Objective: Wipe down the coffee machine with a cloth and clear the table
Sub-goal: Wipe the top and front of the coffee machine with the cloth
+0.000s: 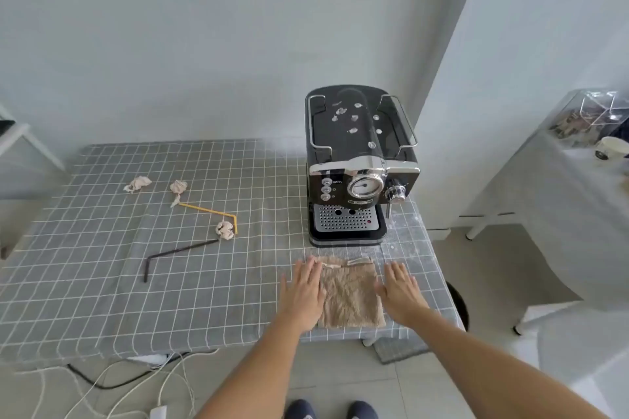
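Cloth (350, 296) is lying flat on the worktop (102, 282) right in front of the coffee machine (360, 167), left hand (303, 292) and right hand (400, 292) spread flat at its side edges, gripping nothing.

- White and black cables (112, 381) trail across the tiled floor (340, 378).
- Dark slippers (332, 410) sit at the bottom edge.
- A white side table (544, 187) at the right carries a clear plastic box (589, 116).
- Pale wall (170, 27) behind.
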The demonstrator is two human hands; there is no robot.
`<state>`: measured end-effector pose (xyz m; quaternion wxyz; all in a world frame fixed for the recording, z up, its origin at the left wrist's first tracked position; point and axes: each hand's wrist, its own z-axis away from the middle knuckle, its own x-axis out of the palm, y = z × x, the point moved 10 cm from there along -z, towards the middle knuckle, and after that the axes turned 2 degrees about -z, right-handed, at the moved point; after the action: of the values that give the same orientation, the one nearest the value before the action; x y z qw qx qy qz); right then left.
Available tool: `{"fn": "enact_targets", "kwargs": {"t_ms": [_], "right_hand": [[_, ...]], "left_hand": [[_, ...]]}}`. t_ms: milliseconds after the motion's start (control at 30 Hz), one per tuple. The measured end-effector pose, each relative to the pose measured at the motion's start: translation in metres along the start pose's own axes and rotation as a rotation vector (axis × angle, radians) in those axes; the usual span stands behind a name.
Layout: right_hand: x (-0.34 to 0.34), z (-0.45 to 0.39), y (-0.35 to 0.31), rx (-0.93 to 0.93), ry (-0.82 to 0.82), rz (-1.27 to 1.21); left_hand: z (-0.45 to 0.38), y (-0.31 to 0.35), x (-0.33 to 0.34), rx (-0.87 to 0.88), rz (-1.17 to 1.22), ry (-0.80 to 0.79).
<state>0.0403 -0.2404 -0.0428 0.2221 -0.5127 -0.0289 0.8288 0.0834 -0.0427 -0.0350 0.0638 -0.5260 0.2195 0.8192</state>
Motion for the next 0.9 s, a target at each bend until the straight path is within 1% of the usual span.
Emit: {"fn": "enact_targets", "kwargs": {"t_ms": [100,167,267,367,433,533,600,667,733,800,900], "right_hand": [[0.019,0.001,-0.006,0.036,0.019,-0.033],[0.024,0.002,-0.011,0.045,0.087,-0.062],[0.015,0.007,-0.014,0.077,0.242,-0.112],[0.006,0.012,-0.015,0.160,0.275,-0.103],[-0.005,0.015,-0.023,0.145,0.291,-0.121],[-0.030,0.021,-0.044,0.030,0.333,-0.260],[-0.052,0.033,-0.065,-0.086,0.340,-0.351],[-0.080,0.050,-0.088,-0.216,0.348,-0.419],[-0.110,0.067,-0.104,-0.319,0.357,-0.466],[-0.143,0.084,-0.110,-0.386,0.388,-0.500],[-0.192,0.106,-0.101,-0.429,0.491,-0.616]], "left_hand": [[0.000,0.006,0.020,0.022,-0.047,-0.054],[0.002,0.005,0.031,0.025,-0.058,-0.064],[0.005,0.002,0.042,0.040,-0.068,-0.082],[0.008,0.000,0.044,0.043,-0.049,-0.079],[0.010,0.000,0.039,0.044,-0.019,-0.070],[0.009,0.002,0.025,0.045,0.079,-0.034],[0.006,0.009,0.012,0.089,0.144,0.014],[0.007,0.024,-0.012,0.168,0.265,0.084],[0.014,0.043,-0.048,0.266,0.428,0.218],[0.027,0.060,-0.084,0.350,0.523,0.368],[0.043,0.080,-0.130,0.409,0.657,0.482]]}}
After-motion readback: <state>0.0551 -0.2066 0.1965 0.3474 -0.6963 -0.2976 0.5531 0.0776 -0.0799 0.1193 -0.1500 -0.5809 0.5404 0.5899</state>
